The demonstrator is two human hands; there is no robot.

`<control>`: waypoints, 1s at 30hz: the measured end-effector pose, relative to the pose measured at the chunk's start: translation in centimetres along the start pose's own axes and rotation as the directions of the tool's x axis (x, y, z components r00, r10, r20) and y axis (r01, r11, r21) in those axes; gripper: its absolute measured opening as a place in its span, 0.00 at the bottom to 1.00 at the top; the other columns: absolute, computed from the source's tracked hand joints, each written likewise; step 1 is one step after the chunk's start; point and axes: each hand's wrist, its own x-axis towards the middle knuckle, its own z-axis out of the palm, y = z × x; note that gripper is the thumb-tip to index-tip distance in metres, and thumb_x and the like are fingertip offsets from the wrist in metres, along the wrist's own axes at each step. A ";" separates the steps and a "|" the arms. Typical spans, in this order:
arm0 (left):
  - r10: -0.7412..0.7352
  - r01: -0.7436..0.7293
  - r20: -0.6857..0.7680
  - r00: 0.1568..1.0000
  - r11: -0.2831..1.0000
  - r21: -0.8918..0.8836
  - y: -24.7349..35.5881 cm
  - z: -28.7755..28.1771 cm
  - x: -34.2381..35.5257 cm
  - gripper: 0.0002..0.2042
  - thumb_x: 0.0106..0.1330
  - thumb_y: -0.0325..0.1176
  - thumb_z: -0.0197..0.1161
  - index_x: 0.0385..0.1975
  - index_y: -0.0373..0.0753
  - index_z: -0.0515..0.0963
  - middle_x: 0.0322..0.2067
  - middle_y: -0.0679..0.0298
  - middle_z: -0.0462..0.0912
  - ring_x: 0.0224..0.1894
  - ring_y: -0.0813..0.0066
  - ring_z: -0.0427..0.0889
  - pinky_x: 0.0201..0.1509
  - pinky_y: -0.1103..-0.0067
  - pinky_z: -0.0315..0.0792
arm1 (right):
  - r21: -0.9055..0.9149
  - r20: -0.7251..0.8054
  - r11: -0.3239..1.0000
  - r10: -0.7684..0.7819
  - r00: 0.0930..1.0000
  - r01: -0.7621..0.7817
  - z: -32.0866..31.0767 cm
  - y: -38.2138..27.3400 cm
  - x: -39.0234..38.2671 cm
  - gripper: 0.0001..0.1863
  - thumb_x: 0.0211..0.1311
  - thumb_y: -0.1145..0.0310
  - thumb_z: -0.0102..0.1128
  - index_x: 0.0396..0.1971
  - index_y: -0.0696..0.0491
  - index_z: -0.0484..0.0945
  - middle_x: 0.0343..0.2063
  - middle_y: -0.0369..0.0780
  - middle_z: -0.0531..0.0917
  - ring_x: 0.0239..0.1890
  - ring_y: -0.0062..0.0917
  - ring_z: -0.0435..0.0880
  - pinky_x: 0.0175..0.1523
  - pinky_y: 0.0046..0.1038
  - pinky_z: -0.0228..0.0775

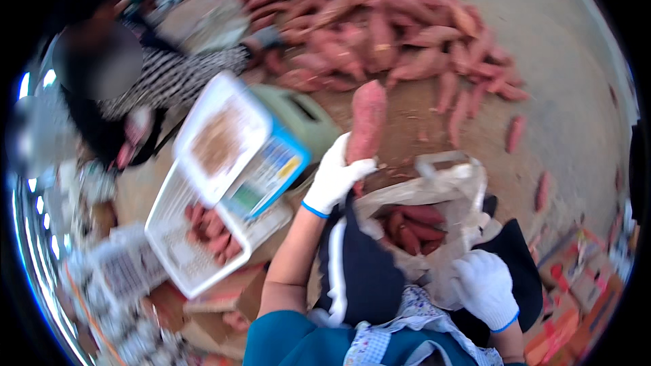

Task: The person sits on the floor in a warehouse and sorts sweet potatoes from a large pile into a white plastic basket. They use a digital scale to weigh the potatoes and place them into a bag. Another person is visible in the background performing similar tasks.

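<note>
My left hand [339, 176], in a white knit glove with a blue cuff, grips a long red sweet potato [367, 118] held upright above the floor. Just right of it and below, an open whitish woven bag [461, 190] holds several sweet potatoes [410, 227]. My right hand [483, 285], gloved the same way, is closed on the bag's right side near my body, its fingertips partly hidden. My dark-clad legs lie either side of the bag.
A large sweet potato pile [380, 27] covers the floor ahead. A co-worker [169, 74] sits upper left. At left are a white-topped container [264, 163], a white basket [169, 237] with small sweet potatoes, and crates [129, 264]. Cardboard boxes [569, 291] lie at right.
</note>
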 end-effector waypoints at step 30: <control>0.662 -0.420 -0.605 0.442 0.749 0.512 5.6 -10.5 -19.3 0.13 0.67 0.31 0.53 0.47 0.32 0.74 0.42 0.59 0.80 0.46 0.73 0.78 0.52 0.73 0.72 | -0.169 -0.142 0.973 -0.179 0.974 0.154 3.4 -0.5 2.6 0.09 0.50 0.61 0.59 0.25 0.51 0.77 0.23 0.39 0.78 0.33 0.33 0.80 0.37 0.35 0.72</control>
